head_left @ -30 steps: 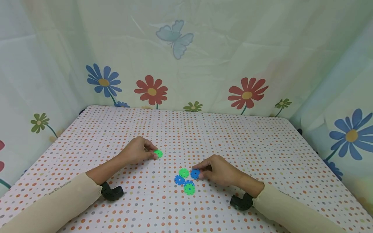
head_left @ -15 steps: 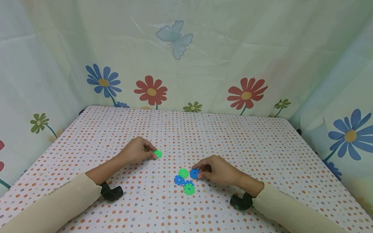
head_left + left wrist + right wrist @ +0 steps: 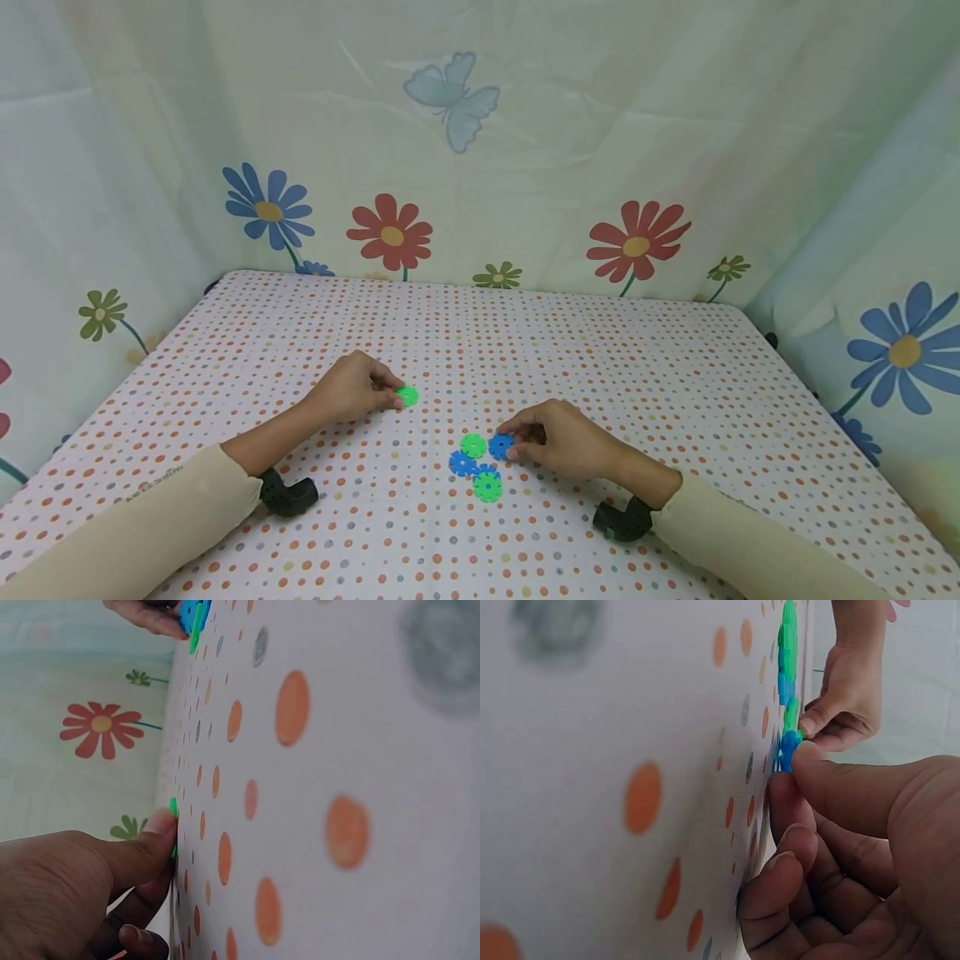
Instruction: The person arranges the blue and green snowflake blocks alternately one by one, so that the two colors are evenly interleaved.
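My left hand (image 3: 351, 387) pinches the edge of a green notched plastic disc (image 3: 408, 396) at the tabletop, left of the other discs. In the left wrist view, thumb and finger hold that disc nearly edge-on. A blue notched disc (image 3: 501, 447) sits between the thumb and fingertips of my right hand (image 3: 570, 440). Close to its left lies another green disc (image 3: 473, 446), with a blue disc (image 3: 462, 463) just below. Nearer me, a green disc (image 3: 487, 487) partly covers a blue one (image 3: 486, 472). Exact joins between the discs are too small to tell.
The table (image 3: 600, 358) wears a white cloth with coloured dots. A flower-printed curtain (image 3: 525, 150) surrounds its back and sides. Black wrist devices sit under the left wrist (image 3: 288, 496) and right wrist (image 3: 624, 521).
The blue disc in my right hand has shifted very slightly left, towards the neighbouring green disc. My left hand and its green disc stay where they were.
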`<state>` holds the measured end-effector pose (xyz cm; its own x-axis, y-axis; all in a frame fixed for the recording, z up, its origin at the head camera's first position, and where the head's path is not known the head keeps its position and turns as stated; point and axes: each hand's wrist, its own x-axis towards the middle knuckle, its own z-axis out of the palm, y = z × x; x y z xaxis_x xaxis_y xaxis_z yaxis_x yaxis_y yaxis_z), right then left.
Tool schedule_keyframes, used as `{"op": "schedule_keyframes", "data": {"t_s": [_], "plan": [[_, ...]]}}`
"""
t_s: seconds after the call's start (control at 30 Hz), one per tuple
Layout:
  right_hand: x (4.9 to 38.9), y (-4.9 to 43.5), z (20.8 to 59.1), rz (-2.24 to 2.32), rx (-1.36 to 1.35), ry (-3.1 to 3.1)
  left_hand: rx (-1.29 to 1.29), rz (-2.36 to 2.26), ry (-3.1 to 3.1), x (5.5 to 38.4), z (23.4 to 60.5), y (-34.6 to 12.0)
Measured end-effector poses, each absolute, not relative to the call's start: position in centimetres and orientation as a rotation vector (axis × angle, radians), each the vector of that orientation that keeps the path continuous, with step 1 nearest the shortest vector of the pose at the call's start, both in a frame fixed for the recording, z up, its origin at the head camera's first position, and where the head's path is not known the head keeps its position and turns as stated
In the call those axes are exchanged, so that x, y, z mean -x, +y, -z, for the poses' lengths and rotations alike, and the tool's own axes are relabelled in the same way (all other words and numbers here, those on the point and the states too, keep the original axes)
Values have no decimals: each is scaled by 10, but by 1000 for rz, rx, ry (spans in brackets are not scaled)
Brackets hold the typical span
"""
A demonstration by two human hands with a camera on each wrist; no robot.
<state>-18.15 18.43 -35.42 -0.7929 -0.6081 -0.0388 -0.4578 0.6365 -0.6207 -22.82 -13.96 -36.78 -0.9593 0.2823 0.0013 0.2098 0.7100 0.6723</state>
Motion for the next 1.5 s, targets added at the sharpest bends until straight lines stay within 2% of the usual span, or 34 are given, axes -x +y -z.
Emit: {"op": "schedule_keyframes", "data": {"t_s": [0.53,0.8,1.5], "plan": [[185,183,353,871,852,2685,-355,-1044,2856,227,368,-139],[193,179,344,941,936,2625,-382,-1034,2858,227,368,-140],[267,135,346,964,1034,2498,-391,-1039,2861,230,368,-139]]}}
